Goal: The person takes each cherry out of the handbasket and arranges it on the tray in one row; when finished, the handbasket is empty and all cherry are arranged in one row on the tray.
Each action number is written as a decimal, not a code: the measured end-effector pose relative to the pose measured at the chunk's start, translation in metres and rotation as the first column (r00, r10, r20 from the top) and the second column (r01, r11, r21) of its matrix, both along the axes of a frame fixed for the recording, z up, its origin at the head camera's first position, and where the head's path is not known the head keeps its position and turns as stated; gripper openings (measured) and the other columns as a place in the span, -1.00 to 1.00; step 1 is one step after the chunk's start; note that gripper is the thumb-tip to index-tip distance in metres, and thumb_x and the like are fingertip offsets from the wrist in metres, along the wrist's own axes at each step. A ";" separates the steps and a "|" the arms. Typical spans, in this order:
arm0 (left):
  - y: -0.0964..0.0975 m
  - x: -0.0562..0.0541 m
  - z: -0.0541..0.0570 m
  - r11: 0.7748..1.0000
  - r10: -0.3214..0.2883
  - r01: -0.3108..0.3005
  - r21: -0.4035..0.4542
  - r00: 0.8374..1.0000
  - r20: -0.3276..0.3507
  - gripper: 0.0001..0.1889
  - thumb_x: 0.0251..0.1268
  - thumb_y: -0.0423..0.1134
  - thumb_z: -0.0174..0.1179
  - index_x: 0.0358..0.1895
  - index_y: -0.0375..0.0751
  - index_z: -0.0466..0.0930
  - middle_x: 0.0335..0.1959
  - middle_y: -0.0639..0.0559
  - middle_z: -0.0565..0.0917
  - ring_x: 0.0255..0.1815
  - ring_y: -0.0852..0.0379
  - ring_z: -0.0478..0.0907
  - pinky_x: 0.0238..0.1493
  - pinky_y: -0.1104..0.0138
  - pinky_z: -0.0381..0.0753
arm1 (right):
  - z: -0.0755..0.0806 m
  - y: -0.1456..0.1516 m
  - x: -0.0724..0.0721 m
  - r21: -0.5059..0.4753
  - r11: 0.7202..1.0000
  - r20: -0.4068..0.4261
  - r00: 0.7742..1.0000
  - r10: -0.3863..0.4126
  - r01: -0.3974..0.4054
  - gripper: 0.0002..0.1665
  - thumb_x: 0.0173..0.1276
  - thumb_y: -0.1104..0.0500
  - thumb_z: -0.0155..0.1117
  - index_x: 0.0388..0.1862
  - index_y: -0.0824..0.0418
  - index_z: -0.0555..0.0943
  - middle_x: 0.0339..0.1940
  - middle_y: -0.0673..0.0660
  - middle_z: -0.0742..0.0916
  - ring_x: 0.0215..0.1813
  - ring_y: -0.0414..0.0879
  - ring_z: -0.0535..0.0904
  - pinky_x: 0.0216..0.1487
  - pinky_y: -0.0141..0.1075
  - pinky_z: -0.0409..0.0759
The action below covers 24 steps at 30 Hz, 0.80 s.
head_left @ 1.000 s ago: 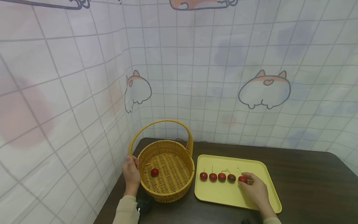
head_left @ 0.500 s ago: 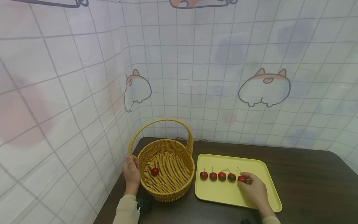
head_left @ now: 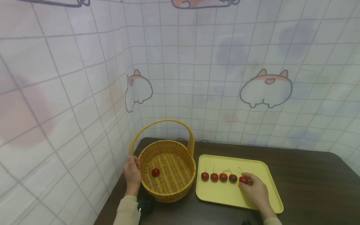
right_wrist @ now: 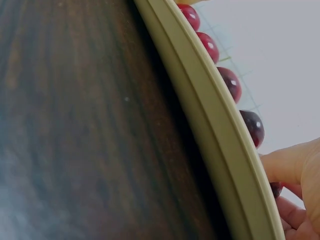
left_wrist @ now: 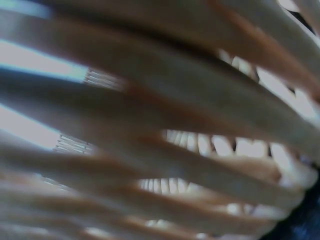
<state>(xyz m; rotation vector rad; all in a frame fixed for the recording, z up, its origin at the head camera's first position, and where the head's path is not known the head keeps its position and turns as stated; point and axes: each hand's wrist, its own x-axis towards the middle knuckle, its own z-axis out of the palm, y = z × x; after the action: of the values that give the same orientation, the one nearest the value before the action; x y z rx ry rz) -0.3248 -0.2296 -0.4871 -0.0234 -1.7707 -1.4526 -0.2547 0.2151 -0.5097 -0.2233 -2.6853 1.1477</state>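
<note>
A round woven basket with a tall arched handle stands on the left of the table. One red cherry lies inside it. My left hand grips the lower left end of the basket's handle. To the right is a yellow tray with a row of cherries, stems pointing away from me. My right hand pinches the rightmost cherry between thumb and fingers, at tray level. In the right wrist view the tray's rim hides most of that cherry. Blurred basket weave fills the left wrist view.
The dark wooden table reaches right past the tray. A patterned wall cloth hangs behind and on the left, close to the basket. A black object lies near the left sleeve.
My right hand has shifted very slightly left with the cherry, which sits a touch closer to the row. The left hand and the basket have stayed put.
</note>
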 end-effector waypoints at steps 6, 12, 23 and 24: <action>-0.001 0.001 0.000 1.000 -0.011 0.011 0.013 1.000 0.006 -0.32 0.58 0.18 -0.37 -0.59 -0.31 0.30 -0.71 0.09 0.27 -0.69 0.22 0.16 -0.57 0.36 0.16 | 0.002 0.001 -0.001 -0.011 1.000 0.027 1.000 0.014 -0.014 -0.44 0.20 0.13 0.45 0.16 0.30 0.57 0.01 0.36 0.70 -0.01 0.21 0.64 -0.04 0.06 0.51; -0.002 0.001 -0.001 1.000 -0.019 0.019 0.004 1.000 -0.015 -0.30 0.60 0.15 -0.37 -0.60 -0.37 0.32 -0.73 -0.01 0.28 -0.71 0.21 0.16 -0.57 0.36 0.16 | 0.004 0.004 -0.002 -0.022 0.999 0.042 0.999 0.027 -0.026 -0.40 0.20 0.13 0.45 0.20 0.30 0.54 0.12 0.40 0.64 0.04 0.25 0.63 -0.01 0.11 0.51; 0.001 0.002 0.001 1.000 -0.026 0.026 0.003 1.000 -0.008 -0.32 0.62 0.09 -0.37 -0.59 -0.38 0.33 -0.73 -0.14 0.29 -0.71 0.22 0.16 -0.58 0.35 0.17 | 0.015 0.009 0.003 -0.143 0.989 0.048 0.998 0.030 -0.023 -0.33 0.34 -0.03 0.34 0.34 0.21 0.42 0.35 0.34 0.40 0.09 0.18 0.57 -0.26 -0.26 0.56; 0.001 0.002 0.001 1.000 -0.026 0.026 0.002 1.000 -0.010 -0.32 0.61 0.10 -0.37 -0.59 -0.37 0.33 -0.73 -0.11 0.29 -0.71 0.21 0.16 -0.58 0.35 0.17 | 0.018 0.007 0.003 -0.148 0.989 0.034 0.999 0.022 -0.017 -0.36 0.36 -0.03 0.32 0.33 0.20 0.43 0.34 0.31 0.40 0.07 0.15 0.57 -0.29 -0.29 0.56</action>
<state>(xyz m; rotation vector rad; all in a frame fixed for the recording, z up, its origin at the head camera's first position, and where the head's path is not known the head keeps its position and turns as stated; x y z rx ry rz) -0.3232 -0.2287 -0.4863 -0.0524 -1.7666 -1.4702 -0.2514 0.2218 -0.4921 -0.2441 -2.6399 1.3633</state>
